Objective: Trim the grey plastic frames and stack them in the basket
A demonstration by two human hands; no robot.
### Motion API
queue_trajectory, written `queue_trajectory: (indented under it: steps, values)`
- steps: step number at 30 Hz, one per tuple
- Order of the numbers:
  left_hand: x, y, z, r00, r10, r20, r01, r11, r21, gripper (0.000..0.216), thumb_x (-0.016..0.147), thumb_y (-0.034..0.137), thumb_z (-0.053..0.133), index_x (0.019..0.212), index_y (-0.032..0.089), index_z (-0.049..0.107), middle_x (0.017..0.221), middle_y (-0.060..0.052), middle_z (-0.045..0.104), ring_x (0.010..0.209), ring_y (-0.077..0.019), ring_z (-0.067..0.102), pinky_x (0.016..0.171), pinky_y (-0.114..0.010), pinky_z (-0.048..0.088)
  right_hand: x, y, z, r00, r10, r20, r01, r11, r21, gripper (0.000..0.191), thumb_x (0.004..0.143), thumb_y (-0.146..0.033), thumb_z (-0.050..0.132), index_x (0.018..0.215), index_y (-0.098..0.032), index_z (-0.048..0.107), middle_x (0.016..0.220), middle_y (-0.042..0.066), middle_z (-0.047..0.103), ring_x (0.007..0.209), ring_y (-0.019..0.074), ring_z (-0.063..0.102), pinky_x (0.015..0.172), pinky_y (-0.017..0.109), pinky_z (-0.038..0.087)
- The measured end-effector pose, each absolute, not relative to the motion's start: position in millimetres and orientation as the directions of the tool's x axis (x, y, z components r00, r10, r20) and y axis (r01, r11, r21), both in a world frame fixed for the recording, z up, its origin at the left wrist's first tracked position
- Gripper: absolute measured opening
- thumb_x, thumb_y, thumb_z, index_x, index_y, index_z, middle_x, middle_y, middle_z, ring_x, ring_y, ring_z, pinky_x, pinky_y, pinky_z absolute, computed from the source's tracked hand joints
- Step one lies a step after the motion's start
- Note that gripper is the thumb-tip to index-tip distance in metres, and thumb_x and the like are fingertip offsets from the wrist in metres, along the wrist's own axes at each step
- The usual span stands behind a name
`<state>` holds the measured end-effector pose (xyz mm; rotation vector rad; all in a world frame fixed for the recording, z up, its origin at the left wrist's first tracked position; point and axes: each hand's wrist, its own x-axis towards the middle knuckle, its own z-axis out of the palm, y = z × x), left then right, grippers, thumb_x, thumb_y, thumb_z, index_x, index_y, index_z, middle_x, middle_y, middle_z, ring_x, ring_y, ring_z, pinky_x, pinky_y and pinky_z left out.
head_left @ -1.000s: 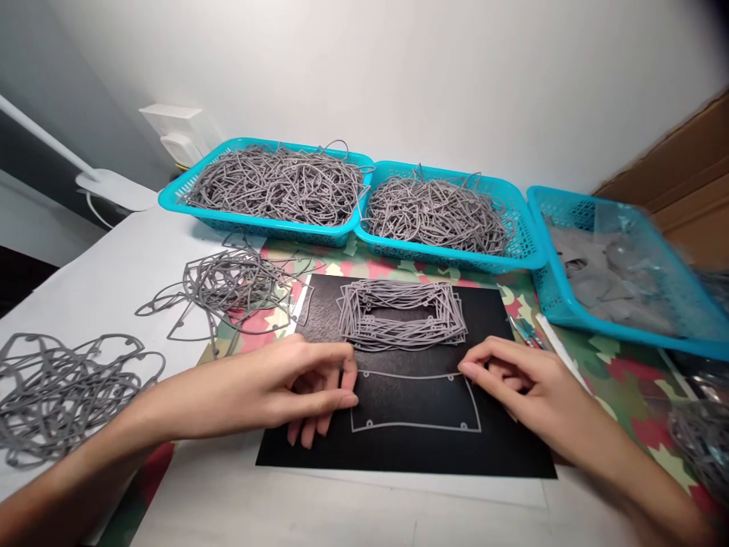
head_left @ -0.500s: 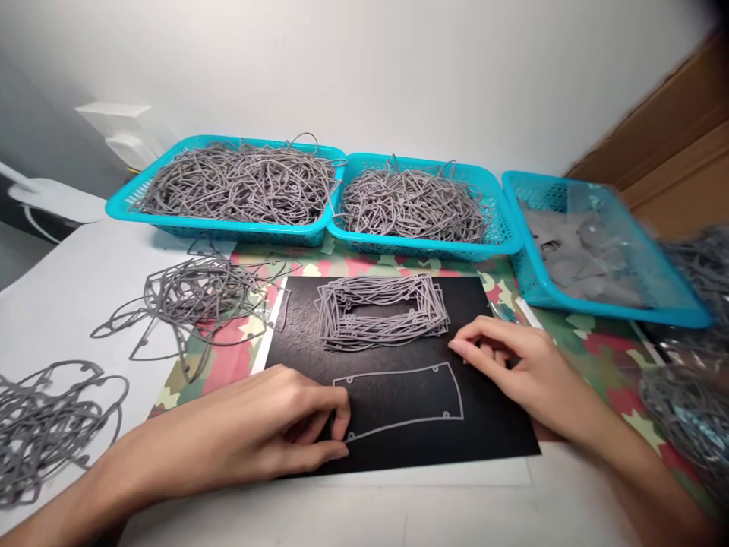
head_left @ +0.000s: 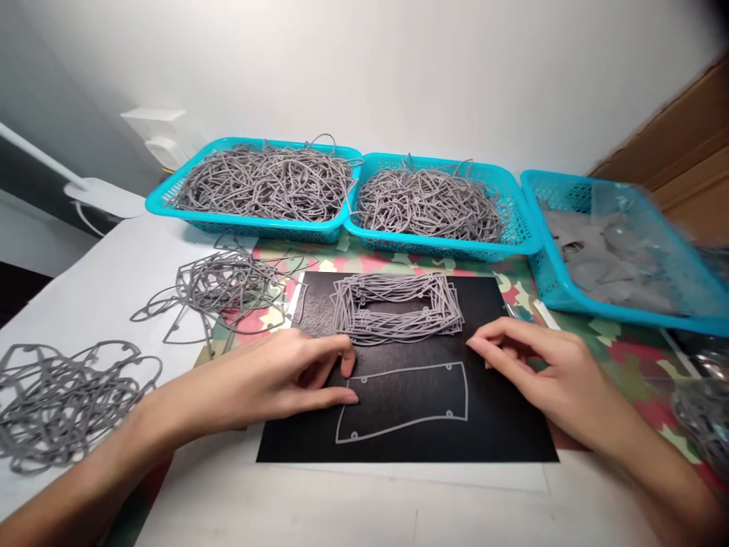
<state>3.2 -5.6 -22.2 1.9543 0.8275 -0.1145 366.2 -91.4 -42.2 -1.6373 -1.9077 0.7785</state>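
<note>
A thin grey rectangular gasket [head_left: 407, 370] with small round tabs lies flat on a black sheet [head_left: 506, 433]. My left hand [head_left: 301, 372] is over its left side, thumb and index finger apart, with the upper left corner of the gasket by the fingertips. Right of the gasket, my right hand [head_left: 529, 365] rests above the sheet, its thumb and index fingertip pressed together and no object visible in them. Behind the single gasket sits a pile of similar gaskets [head_left: 399, 327], stacked loosely in a rectangle.
Two blue baskets [head_left: 267, 222] [head_left: 444, 245] heaped with grey gaskets stand at the back. A third blue basket [head_left: 620, 310] at right holds grey pieces and clear plastic. Tangled gaskets [head_left: 228, 285] lie left, more [head_left: 62, 403] nearer me. A bag of grey parts [head_left: 706, 414] lies right.
My left hand has moved away from me along the gasket's left side, uncovering its lower left corner. My right hand stays by the sheet's right side. The view has shifted slightly left.
</note>
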Motion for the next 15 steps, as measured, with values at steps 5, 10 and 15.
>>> queue_trajectory:
  steps: [5,10,15]
  values:
    - [6,-5,-22,0.782,0.486,-0.39,0.563,-0.283,0.776,0.036,0.108,0.059,0.069,0.105,0.023,0.067,0.067,0.006,0.061,0.057,-0.0125,0.054,0.052,-0.024,0.035,363,-92,-49,-0.169,0.964,0.203,0.783,0.257,-0.567,0.014,0.113,-0.036,0.066,0.108,-0.027,0.075,0.089,-0.001,0.078,0.064,0.0163,0.06,0.065,0.032,0.046]
    - [10,-6,-22,0.797,0.505,-0.33,0.535,-0.338,0.775,0.036,0.108,0.057,0.068,0.103,0.021,0.065,0.065,0.006,0.061,0.057,-0.0132,0.056,0.053,-0.024,0.035,357,-90,-55,-0.198,0.956,0.218,0.785,0.288,-0.549,0.015,0.114,-0.035,0.065,0.107,-0.026,0.075,0.083,-0.001,0.074,0.061,0.0153,0.053,0.063,0.032,0.043]
    - [9,-8,-27,0.814,0.509,-0.281,0.506,-0.383,0.772,0.029,0.112,0.051,0.065,0.113,0.022,0.066,0.066,0.007,0.062,0.055,-0.0132,0.057,0.053,-0.025,0.034,361,-84,-36,-0.269,0.961,-0.06,0.697,0.151,-0.701,0.033,0.113,-0.05,0.064,0.094,-0.025,0.077,0.085,0.0,0.073,0.066,0.0158,0.053,0.059,0.03,0.039]
